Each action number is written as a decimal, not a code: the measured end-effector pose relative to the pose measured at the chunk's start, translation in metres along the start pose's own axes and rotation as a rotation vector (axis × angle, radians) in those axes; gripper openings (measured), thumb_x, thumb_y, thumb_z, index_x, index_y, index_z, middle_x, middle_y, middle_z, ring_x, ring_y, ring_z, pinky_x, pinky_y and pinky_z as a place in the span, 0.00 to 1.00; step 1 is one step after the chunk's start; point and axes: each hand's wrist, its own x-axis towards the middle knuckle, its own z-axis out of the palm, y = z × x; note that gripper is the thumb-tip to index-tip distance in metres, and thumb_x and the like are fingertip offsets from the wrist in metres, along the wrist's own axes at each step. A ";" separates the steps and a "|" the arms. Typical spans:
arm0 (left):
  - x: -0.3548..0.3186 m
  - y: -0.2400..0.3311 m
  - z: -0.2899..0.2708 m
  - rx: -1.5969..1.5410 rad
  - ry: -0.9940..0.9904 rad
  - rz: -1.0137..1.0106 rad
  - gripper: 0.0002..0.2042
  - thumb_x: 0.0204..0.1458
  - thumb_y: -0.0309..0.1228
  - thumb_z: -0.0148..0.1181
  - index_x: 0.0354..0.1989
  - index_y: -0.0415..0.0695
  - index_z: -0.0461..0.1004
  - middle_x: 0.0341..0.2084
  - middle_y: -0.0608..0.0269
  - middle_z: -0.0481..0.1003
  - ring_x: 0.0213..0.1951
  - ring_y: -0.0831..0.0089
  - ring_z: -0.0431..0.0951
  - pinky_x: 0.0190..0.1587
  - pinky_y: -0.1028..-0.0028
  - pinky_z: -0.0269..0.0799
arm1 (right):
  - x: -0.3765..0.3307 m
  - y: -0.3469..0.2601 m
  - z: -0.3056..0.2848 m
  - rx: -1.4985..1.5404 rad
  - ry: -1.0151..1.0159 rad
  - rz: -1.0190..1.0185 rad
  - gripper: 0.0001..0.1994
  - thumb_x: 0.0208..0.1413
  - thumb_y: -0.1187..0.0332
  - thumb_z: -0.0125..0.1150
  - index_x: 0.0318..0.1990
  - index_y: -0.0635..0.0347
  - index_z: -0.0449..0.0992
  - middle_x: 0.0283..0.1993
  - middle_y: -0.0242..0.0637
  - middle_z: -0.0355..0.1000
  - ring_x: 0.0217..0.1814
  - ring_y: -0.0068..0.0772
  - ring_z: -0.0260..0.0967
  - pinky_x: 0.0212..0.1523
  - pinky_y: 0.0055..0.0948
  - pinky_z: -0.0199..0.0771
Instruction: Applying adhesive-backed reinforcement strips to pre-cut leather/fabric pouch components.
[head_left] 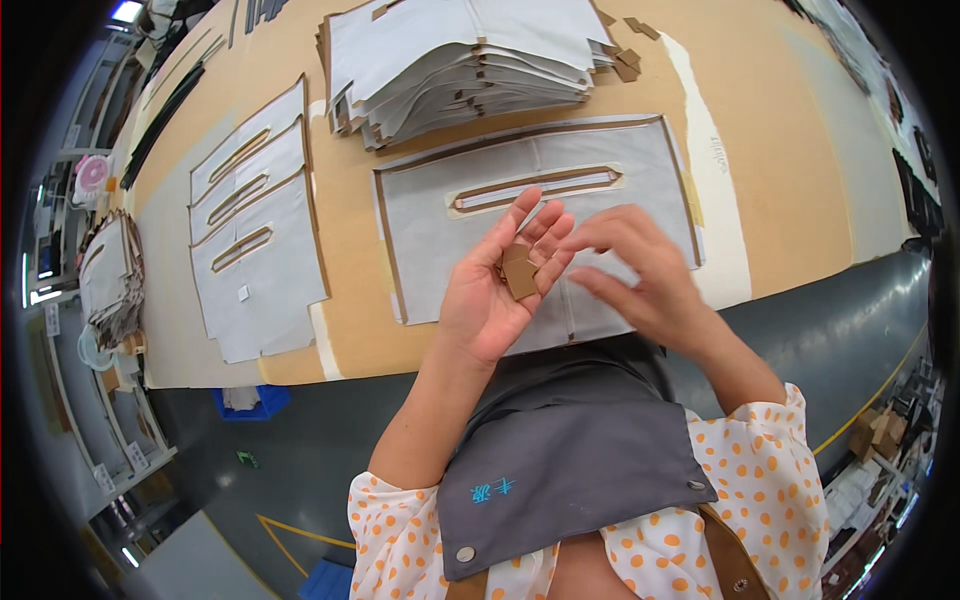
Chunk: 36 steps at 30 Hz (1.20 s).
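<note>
My left hand (498, 285) is held palm up above the table edge, with a few small brown leather-like tabs (519, 272) lying in its palm and fingers. My right hand (635, 270) hovers just to the right, its fingertips reaching toward those tabs and touching the left fingers. Under both hands lies a grey panel (440, 215) edged in brown, with a long narrow slot (535, 187) cut across its middle.
A tall stack of similar grey-and-brown panels (460, 60) sits at the back. Three more slotted panels (250, 215) lie overlapped at the left. A few loose brown tabs (628, 62) rest beside the stack. A blue bin (245, 402) stands on the floor.
</note>
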 end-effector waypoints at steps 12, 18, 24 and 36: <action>-0.002 -0.026 0.013 0.251 0.190 0.139 0.19 0.70 0.32 0.44 0.67 0.43 0.61 0.54 0.60 0.74 0.46 0.77 0.75 0.47 0.76 0.74 | -0.019 0.006 -0.009 0.232 -0.016 0.084 0.11 0.49 0.79 0.69 0.40 0.58 0.78 0.39 0.34 0.72 0.44 0.36 0.70 0.46 0.33 0.70; -0.015 -0.037 0.023 0.589 0.107 -0.167 0.14 0.63 0.36 0.60 0.49 0.38 0.77 0.34 0.68 0.75 0.20 0.90 0.56 0.19 0.84 0.49 | -0.029 0.028 -0.037 -0.046 0.069 -0.216 0.13 0.48 0.85 0.66 0.39 0.57 0.79 0.42 0.35 0.77 0.39 0.36 0.71 0.42 0.31 0.72; -0.003 -0.044 0.025 0.629 0.153 -0.041 0.11 0.59 0.30 0.64 0.46 0.38 0.77 0.34 0.68 0.76 0.19 0.91 0.54 0.19 0.84 0.48 | -0.032 0.026 -0.033 -0.097 0.129 -0.156 0.11 0.55 0.81 0.63 0.44 0.58 0.78 0.43 0.36 0.78 0.41 0.31 0.72 0.47 0.28 0.72; 0.045 -0.053 0.005 1.953 -0.144 0.925 0.12 0.54 0.29 0.68 0.47 0.47 0.81 0.42 0.69 0.79 0.26 0.77 0.77 0.26 0.76 0.71 | -0.011 0.060 -0.074 0.381 0.208 0.540 0.06 0.63 0.71 0.62 0.43 0.63 0.76 0.35 0.30 0.76 0.36 0.17 0.72 0.37 0.20 0.73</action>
